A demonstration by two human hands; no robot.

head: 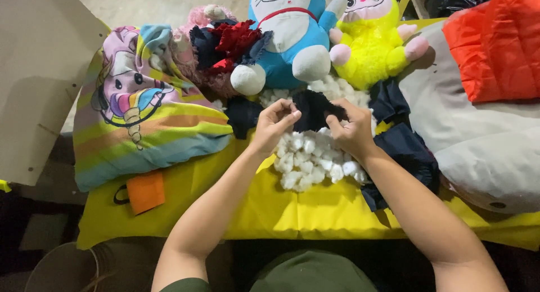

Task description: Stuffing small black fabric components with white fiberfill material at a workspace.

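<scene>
The scene is lit evenly from above, bright across the yellow cloth (315, 210) and the plush toys. Soft shadows are cast beneath the forearms. The bottom edge is left dim. Slight softness is seen throughout; no glare is noted.

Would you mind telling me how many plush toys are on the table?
3: a blue and white plush at centre, a yellow plush right of it, a pink plush partly hidden behind fabric scraps.

Black cloth scrap (315, 109), white stuffing (306, 160)
</scene>
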